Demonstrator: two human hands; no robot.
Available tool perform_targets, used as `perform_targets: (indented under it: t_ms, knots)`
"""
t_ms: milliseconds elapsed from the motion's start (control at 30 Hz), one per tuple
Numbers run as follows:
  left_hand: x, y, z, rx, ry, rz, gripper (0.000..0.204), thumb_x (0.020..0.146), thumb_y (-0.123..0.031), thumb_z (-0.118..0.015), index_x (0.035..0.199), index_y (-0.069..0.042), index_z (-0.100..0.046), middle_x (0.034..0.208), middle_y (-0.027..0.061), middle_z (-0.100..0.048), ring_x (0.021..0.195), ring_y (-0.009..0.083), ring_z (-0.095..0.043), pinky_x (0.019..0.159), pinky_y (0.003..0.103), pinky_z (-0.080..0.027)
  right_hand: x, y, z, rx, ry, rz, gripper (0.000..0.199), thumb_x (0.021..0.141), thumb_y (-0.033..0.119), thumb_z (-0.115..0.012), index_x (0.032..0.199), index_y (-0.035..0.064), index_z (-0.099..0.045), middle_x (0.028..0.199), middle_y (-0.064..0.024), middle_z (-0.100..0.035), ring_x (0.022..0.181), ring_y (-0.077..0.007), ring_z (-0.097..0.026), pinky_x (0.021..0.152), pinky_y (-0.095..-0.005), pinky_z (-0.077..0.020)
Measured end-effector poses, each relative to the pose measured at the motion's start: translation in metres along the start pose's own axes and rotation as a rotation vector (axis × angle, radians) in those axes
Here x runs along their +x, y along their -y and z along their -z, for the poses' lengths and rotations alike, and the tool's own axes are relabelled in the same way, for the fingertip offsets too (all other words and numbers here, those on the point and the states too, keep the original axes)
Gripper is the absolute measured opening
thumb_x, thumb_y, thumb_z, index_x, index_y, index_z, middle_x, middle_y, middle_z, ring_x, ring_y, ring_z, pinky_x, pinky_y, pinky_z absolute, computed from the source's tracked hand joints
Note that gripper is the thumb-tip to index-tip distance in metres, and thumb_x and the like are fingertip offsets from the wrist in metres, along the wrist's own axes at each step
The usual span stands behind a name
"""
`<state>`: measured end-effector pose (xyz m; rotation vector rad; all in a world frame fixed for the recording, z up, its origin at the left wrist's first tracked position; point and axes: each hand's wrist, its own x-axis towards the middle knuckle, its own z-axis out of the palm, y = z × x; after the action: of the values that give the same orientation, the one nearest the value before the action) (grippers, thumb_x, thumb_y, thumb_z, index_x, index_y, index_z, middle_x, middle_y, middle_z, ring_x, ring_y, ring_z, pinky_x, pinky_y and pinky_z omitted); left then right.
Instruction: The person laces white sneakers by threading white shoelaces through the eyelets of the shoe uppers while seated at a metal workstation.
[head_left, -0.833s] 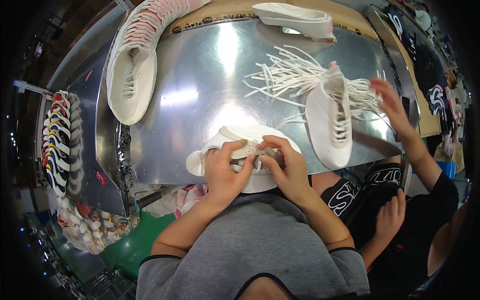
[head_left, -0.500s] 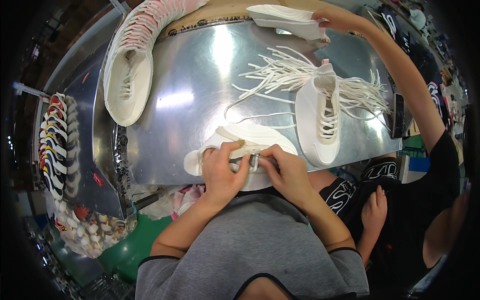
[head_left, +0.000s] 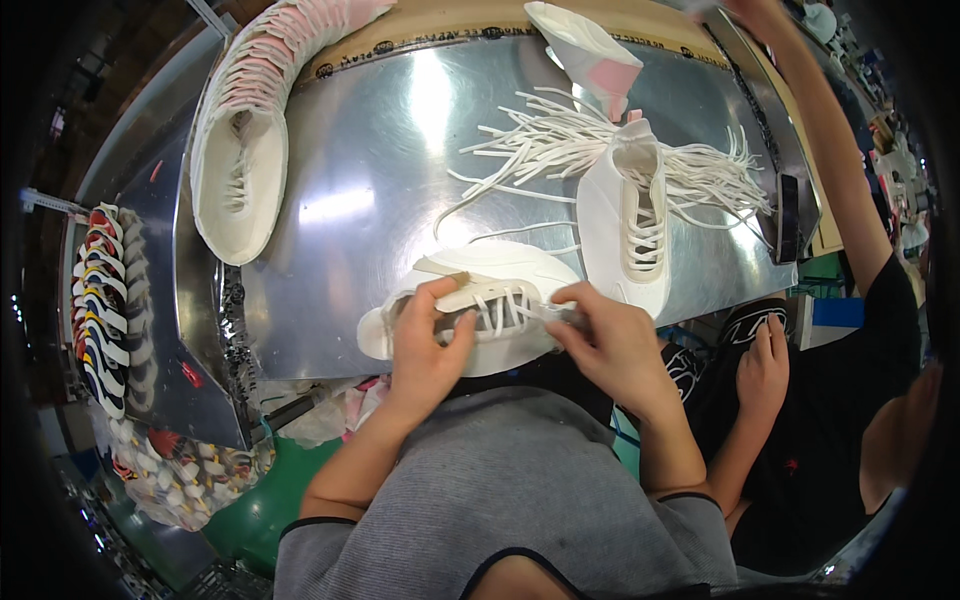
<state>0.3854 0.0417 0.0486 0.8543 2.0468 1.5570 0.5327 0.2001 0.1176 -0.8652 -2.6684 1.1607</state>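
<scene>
A white shoe upper [head_left: 520,262] lies on its side at the table's near edge, with its lacing facing me. My left hand [head_left: 425,352] grips it near the heel opening, thumb and fingers curled on either side of the opening. White lace [head_left: 492,308] crosses the throat in several rows. At the toe end of that lacing, my right hand [head_left: 618,348] is closed in a pinch on the shoelace; its fingertips are slightly blurred. Right of it stands another laced white shoe upper [head_left: 597,207], partly over a bundle of loose white shoelaces [head_left: 550,140].
A curved row of nested white and pink uppers [head_left: 262,85] fills the far left. One upper with pink lining [head_left: 590,55] lies at the far edge. A dark phone-like slab [head_left: 788,218] is at the right. A co-worker's hand [head_left: 763,368] rests on their lap; their other arm reaches far right.
My right hand has drawn back rightward from the middle of the lacing, uncovering the crossed lace. The co-worker let go of the far upper, which has turned, and their arm moved farther right.
</scene>
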Motion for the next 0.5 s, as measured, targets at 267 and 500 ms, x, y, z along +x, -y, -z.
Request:
perform_targets:
  t_ms: [267, 500]
  knots:
    - [0.020, -0.011, 0.012, -0.353, 0.176, 0.251, 0.029, 0.088, 0.002, -0.064, 0.115, -0.001, -0.056, 0.104, 0.0106, -0.065, 0.090, 0.0135, -0.065, 0.083, 0.028, -0.051, -0.004, -0.037, -0.050, -0.033, -0.195, 0.073, 0.020, 0.082, 0.014, -0.075, 0.098, 0.0081, -0.063, 0.104, -0.0080, -0.056, 0.075, -0.0267, -0.065, 0.062, -0.0375, -0.0512]
    - [0.010, -0.034, 0.043, -0.028, 0.254, 0.146, 0.041, 0.086, -0.006, -0.069, 0.124, 0.000, -0.054, 0.101, 0.0132, -0.065, 0.097, 0.0204, -0.064, 0.087, 0.032, -0.049, 0.008, -0.056, -0.063, 0.439, -0.260, 0.137, 0.019, 0.082, 0.003, -0.071, 0.097, 0.0067, -0.061, 0.090, -0.0067, -0.054, 0.067, -0.0228, -0.060, 0.059, -0.0342, -0.0467]
